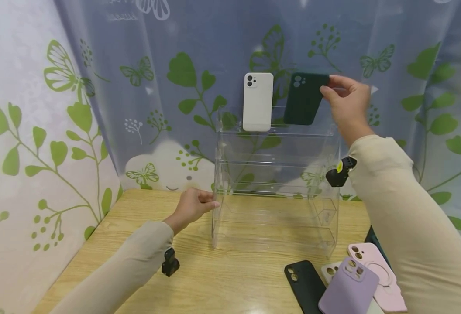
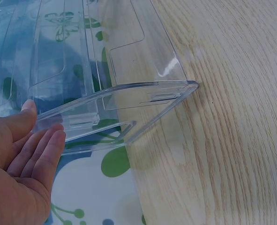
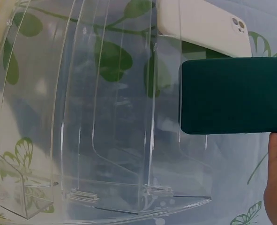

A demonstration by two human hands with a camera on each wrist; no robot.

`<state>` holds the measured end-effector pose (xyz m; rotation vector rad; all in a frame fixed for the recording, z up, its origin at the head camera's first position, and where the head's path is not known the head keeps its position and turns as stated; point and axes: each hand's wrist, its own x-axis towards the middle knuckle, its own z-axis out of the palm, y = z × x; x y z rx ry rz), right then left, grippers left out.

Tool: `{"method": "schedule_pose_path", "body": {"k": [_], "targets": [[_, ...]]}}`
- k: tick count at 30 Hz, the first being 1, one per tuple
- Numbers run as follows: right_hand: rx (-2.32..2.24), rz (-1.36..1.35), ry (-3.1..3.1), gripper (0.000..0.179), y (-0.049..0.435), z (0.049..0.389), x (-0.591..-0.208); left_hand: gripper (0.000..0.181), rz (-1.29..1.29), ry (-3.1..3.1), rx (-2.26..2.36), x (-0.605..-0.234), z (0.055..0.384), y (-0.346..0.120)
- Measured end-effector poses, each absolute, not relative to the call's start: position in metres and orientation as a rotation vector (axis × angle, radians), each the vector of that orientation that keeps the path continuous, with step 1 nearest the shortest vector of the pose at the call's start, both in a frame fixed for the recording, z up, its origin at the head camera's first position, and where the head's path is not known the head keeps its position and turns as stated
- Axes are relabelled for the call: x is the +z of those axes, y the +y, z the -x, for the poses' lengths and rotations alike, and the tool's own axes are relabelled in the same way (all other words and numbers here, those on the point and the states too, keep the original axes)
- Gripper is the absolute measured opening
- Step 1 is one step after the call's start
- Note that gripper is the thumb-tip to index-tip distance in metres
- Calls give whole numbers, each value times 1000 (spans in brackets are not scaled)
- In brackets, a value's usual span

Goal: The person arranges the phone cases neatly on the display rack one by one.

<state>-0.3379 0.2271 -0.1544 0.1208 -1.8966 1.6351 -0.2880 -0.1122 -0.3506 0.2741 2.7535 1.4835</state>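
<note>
A clear acrylic tiered stand (image 1: pixel 277 163) stands on the table. My left hand (image 1: pixel 193 207) is at its left side; in the left wrist view the thumb and the fingers (image 2: pixel 47 157) take the side panel's edge between them. High at the right, my right hand (image 1: pixel 350 102) pinches a dark green phone case (image 1: pixel 306 99) by its upper right corner, between thumb and fingers. The case's lower end overlaps the stand's top tier, its camera cutout at upper left. A white phone case (image 1: pixel 258 104) leans upright on that tier, to the left of the green one.
At the table's front right lies a loose pile: a black case (image 1: pixel 306 285), a lilac case (image 1: pixel 350 285) and a pink case (image 1: pixel 376 266), with others partly hidden beneath. The right forearm hangs over the pile's edge. A patterned curtain (image 1: pixel 199 26) hangs behind the stand.
</note>
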Motion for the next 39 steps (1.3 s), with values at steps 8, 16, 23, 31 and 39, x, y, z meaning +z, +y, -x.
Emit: {"method": "schedule_pose_path", "body": {"k": [8,16,23,31,39], "targets": [[1645,-112,-1949,35,228,345,-157,39,-278,2771,1465,-351,289,-113],[1584,-117,-2052,37,227,349,-161,38,-256,2776,1465,-354,290,-112],[1557,-124,-2056,38,228,353,-164,39,-266,2765,1470,-353,290,-112],[1442,-115,-2101,45,225,347,-163,39,-264,2772,1464,-352,289,-112],[1247,0,-2032,28,216,346,-162,38,-263,2772,1467,-351,288,-111]]}}
